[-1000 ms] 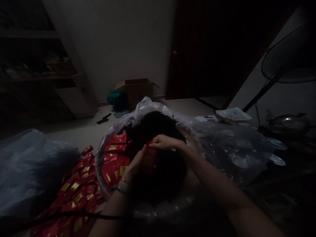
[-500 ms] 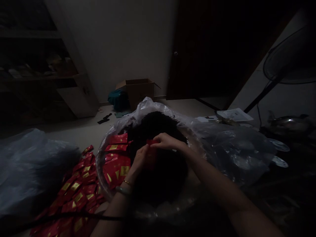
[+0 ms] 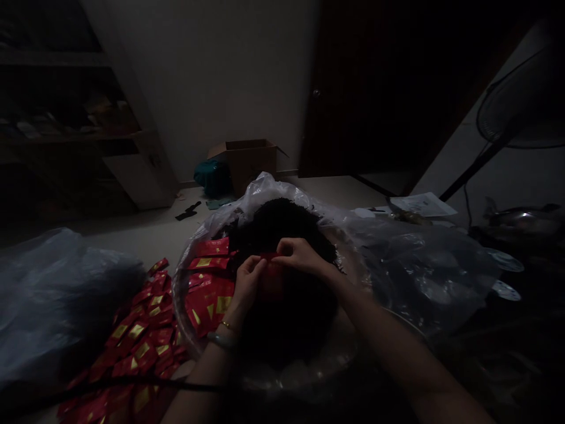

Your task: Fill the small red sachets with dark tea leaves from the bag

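Observation:
My left hand (image 3: 248, 282) pinches the left top corner of a red packet (image 3: 270, 285). At the packet's other top corner, my right hand (image 3: 299, 255) has its thumb and finger closed on the edge. The packet hangs over a heap of dark loose material (image 3: 286, 221), perhaps tea leaves, in a round container lined with clear plastic (image 3: 265, 187). Several red packets with gold patches (image 3: 209, 297) lie inside the container's left side. Below the hands the dark heap is too dim to make out in detail.
A large pile of red packets (image 3: 141, 353) covers the floor at left, beside a clear plastic bag (image 3: 62, 294). Another plastic sheet (image 3: 424, 271) spreads at right. Behind stand an open cardboard box (image 3: 251, 165) and a fan (image 3: 521, 106). A dark cord (image 3: 145, 383) crosses the lower left.
My two hands have moved slightly apart along the packet's top edge, so more of the edge shows between them. The packet stays over the dark heap.

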A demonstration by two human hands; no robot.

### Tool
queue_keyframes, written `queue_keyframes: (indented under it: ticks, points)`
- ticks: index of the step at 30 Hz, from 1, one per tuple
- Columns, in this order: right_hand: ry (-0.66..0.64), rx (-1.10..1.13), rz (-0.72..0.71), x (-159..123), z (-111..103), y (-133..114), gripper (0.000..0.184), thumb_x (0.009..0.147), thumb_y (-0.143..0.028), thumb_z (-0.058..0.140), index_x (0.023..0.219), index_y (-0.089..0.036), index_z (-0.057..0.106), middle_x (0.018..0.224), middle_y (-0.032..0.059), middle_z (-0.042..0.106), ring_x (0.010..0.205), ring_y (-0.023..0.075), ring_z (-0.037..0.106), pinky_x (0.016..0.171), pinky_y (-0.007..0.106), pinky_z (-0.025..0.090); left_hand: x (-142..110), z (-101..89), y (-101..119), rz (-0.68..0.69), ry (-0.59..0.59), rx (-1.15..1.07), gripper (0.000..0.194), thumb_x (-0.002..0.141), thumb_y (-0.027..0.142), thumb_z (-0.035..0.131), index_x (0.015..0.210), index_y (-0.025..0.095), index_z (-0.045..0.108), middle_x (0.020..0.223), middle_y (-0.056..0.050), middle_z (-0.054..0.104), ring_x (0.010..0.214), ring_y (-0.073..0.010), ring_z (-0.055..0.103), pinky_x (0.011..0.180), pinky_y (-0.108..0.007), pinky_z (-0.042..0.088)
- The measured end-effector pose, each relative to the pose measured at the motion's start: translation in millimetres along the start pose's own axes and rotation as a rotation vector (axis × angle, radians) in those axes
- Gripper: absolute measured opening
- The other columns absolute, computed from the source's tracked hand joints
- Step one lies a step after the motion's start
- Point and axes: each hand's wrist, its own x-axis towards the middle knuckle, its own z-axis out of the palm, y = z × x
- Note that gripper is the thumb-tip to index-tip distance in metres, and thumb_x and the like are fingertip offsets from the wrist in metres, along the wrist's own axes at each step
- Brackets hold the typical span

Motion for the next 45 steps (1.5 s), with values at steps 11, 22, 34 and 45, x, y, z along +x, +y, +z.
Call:
queue_keyframes:
  ticks: [11, 22, 34, 45]
  points:
    - [0.261, 0.363, 0.289, -12, 25, 14, 0.032, 0.059, -0.034, 0.074, 0.081, -0.015, 0.061, 0.075, 0.0016, 0.065, 0.064, 0.0138, 0.058, 0.047, 0.022, 0.043, 2, 2.3, -3, 0.095, 0.094, 0.056, 0.028, 0.064, 0.040, 0.070, 0.074, 0.016, 0.058, 0.068, 0.004, 0.060, 0.062, -0.0099, 0.055, 0.060, -0.020, 0.043]
    - [0.141, 0.288, 0.234, -19, 22, 14, 0.023, 0.065, -0.035, 0.069, 0.077, -0.015, 0.069, 0.074, 0.0029, 0.069, 0.070, 0.0169, 0.062, 0.064, 0.028, 0.048, 0, -1.2, -1, -0.024, 0.040, 0.081, 0.030, 0.056, 0.034, 0.077, 0.077, 0.014, 0.072, 0.075, -0.004, 0.072, 0.071, -0.0173, 0.064, 0.069, -0.027, 0.049]
    - [0.157, 0.267, 0.286, -21, 24, 16, 0.019, 0.061, -0.029, 0.073, 0.071, -0.014, 0.071, 0.068, 0.0031, 0.070, 0.066, 0.0164, 0.062, 0.063, 0.027, 0.047, -1, -0.5, 2, -0.092, 0.033, 0.112, 0.034, 0.059, 0.044, 0.074, 0.074, 0.013, 0.071, 0.068, -0.003, 0.069, 0.063, -0.0145, 0.059, 0.060, -0.023, 0.044]
    - [0.127, 0.391, 0.388, -20, 29, 21, 0.017, 0.058, -0.027, 0.074, 0.067, -0.014, 0.067, 0.056, -0.0019, 0.062, 0.051, 0.0103, 0.054, 0.050, 0.022, 0.041, 1, -1.6, 0, -0.052, 0.012, 0.237, 0.036, 0.066, 0.049, 0.067, 0.073, 0.014, 0.069, 0.069, -0.002, 0.068, 0.065, -0.0148, 0.059, 0.059, -0.022, 0.043]
